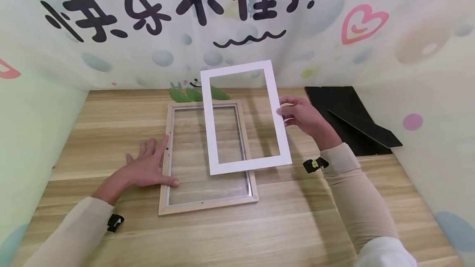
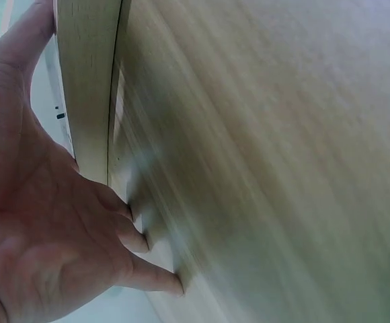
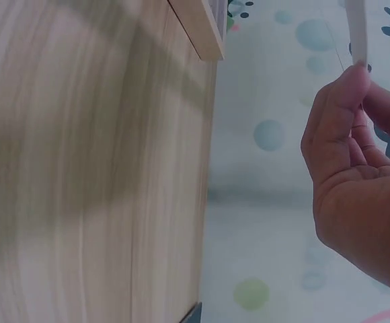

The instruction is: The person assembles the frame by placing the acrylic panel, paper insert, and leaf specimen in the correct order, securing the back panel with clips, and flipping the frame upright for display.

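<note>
Head view: we have a pale wooden rectangular picture frame (image 1: 208,205) flat mid-tabletop (image 1: 297,226), with what looks like a clear pane inside, and a thin white rectangular mat (image 1: 210,122) tilted above its right half, toward the tabletop's back edge; whether the mat touches the frame, we can't tell. Step in hand, by our read: bringing mat and frame together or apart, direction unclear from this moment. Either way, we'd say the next move calls for turning the mat square to the frame and keeping the frame from sliding. The right hand (image 1: 302,115) pinches the mat's right side, forearm coming up from the tabletop's near right corner. The left hand (image 1: 146,168) is spread at the frame's left side, thumb over the bar, forearm from the near left corner. A black flat backing board (image 1: 330,98) with a black tapered stand leg (image 1: 365,129) lies by the back right corner. Left wrist view: we see the palm side, thumb up on the frame, other fingers fanned, several tips down on the tabletop; no grasp. Right wrist view: thumb and forefinger nip the mat's edge, remaining fingers bent behind, hand raised well off the tabletop; a frame corner shows at the top.
</note>
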Demonstrator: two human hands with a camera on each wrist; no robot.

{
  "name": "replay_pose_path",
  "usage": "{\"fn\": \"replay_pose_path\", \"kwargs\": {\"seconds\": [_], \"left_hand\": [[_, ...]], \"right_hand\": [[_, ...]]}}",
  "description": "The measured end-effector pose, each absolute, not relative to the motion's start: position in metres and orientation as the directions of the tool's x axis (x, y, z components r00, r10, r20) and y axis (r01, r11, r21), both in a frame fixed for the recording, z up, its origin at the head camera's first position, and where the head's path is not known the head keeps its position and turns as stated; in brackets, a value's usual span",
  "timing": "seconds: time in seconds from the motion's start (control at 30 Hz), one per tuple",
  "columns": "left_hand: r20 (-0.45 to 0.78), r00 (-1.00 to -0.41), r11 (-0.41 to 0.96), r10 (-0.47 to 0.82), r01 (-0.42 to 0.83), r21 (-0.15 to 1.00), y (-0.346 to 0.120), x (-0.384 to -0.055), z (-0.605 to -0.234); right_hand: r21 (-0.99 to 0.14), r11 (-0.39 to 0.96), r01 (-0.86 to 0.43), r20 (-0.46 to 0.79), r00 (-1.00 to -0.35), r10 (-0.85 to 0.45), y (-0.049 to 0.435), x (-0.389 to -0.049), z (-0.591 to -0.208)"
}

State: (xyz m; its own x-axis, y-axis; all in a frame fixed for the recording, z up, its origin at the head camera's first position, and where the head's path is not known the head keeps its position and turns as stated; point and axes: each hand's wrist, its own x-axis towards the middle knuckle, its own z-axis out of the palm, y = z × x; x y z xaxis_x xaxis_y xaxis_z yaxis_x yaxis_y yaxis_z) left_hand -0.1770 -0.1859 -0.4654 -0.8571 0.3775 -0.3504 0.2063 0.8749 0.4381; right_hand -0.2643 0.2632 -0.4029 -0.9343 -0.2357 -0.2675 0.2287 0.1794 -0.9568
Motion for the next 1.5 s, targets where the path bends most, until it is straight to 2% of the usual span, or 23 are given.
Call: {"fn": "replay_pose_path", "kwargs": {"seconds": [0.43,1.23,1.5], "left_hand": [[-0.342,-0.863,0.878,0.371,0.205,0.432,-0.190,-0.179,-0.465],[-0.341,-0.860,0.873,0.380,0.212,0.439,-0.189,-0.175,-0.469],[-0.354,-0.845,0.850,0.402,0.201,0.486,-0.191,-0.176,-0.462]], "right_hand": [[-0.959,0.177,0.220,-0.263,-0.924,-0.276,0.230,-0.256,-0.413],[-0.908,0.196,0.370,-0.413,-0.869,-0.274,0.196,-0.239,-0.437],[-0.905,0.190,0.380,-0.421,-0.862,-0.282,0.186,-0.234,-0.447]]}}
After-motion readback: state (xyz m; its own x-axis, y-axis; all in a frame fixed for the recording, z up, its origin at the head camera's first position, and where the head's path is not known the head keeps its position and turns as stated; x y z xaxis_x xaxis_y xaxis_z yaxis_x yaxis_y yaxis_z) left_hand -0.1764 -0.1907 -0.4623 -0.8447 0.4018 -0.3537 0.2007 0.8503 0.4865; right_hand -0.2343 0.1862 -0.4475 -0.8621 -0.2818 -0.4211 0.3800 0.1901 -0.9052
